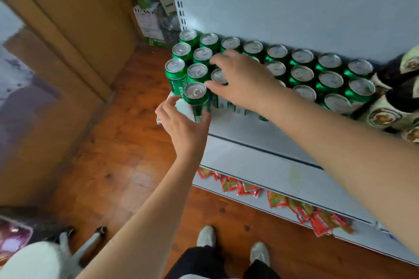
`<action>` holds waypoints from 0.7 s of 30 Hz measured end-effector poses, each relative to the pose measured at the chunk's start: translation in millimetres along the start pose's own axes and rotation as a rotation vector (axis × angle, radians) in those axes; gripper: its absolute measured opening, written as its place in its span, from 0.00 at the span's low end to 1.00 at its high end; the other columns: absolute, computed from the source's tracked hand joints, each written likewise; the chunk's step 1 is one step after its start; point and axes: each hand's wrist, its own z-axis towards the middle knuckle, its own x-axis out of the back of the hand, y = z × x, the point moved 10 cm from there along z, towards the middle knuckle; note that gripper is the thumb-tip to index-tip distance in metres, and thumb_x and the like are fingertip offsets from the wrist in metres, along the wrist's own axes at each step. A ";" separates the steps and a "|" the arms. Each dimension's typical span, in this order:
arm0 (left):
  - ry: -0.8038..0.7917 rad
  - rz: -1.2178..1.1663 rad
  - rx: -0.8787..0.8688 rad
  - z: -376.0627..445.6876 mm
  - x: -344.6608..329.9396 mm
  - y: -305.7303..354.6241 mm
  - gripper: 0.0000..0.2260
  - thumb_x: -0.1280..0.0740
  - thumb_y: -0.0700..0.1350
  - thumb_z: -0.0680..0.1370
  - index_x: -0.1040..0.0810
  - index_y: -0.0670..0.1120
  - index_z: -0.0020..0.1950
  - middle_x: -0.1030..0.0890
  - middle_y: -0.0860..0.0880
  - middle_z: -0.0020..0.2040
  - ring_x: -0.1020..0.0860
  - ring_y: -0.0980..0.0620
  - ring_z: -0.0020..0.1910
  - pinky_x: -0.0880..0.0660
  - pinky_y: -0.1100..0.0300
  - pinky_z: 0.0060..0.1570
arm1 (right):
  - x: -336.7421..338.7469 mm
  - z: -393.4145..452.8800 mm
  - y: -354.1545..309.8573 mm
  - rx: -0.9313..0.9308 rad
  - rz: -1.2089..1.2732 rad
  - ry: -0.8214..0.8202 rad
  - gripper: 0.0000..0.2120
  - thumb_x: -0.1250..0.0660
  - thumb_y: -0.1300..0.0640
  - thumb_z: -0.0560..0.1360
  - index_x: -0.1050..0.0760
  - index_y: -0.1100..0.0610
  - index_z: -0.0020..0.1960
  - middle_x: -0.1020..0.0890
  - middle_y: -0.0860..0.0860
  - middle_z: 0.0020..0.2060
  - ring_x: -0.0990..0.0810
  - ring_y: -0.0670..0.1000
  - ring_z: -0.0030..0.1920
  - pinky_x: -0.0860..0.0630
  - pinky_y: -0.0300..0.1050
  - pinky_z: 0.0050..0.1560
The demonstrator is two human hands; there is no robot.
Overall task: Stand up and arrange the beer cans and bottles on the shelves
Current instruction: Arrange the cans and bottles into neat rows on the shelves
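Green beer cans [301,72] stand upright in tight rows on the white shelf [249,129], beside dark bottles [390,102] at its right end; the left hand [181,120] cups the front can [196,99] at the shelf's left edge, fingers and thumb curled round its sides. The right hand [240,79] hovers with fingers spread and relaxed over the can tops, gripping nothing; red snack packets [247,188] fill the lower shelf.
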 end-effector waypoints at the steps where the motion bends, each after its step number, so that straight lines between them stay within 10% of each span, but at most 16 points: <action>1: -0.081 -0.021 0.035 6.0 -11.2 -13.7 0.34 0.24 0.52 0.68 0.36 0.45 0.68 0.35 0.49 0.63 0.32 0.46 0.64 0.30 0.50 0.65 | -18.2 7.3 -11.5 0.002 -0.012 -0.028 0.26 0.37 0.39 0.75 0.30 0.55 0.66 0.26 0.54 0.58 0.24 0.56 0.54 0.25 0.49 0.46; 5: -0.416 -0.114 0.124 15.3 -58.2 -49.3 0.35 0.22 0.50 0.67 0.33 0.45 0.69 0.28 0.49 0.63 0.28 0.50 0.63 0.28 0.58 0.60 | -70.1 23.5 -30.4 -0.031 -0.058 -0.066 0.28 0.35 0.37 0.73 0.29 0.57 0.62 0.28 0.54 0.58 0.24 0.57 0.53 0.28 0.48 0.43; 14: -0.504 -0.143 0.058 -1.4 -45.3 -44.6 0.26 0.23 0.48 0.67 0.28 0.51 0.61 0.21 0.54 0.53 0.22 0.54 0.50 0.21 0.58 0.47 | -73.7 -10.2 -26.8 -0.206 -0.074 0.012 0.30 0.30 0.42 0.72 0.36 0.57 0.65 0.29 0.56 0.59 0.26 0.58 0.55 0.30 0.49 0.43; 21: -1.050 -0.127 -0.341 -90.7 -87.7 51.2 0.28 0.23 0.53 0.70 0.27 0.52 0.68 0.26 0.57 0.58 0.25 0.60 0.54 0.25 0.65 0.54 | -3.5 -139.3 78.2 -0.625 0.090 -0.073 0.34 0.26 0.39 0.67 0.32 0.57 0.63 0.25 0.54 0.57 0.25 0.54 0.55 0.27 0.47 0.47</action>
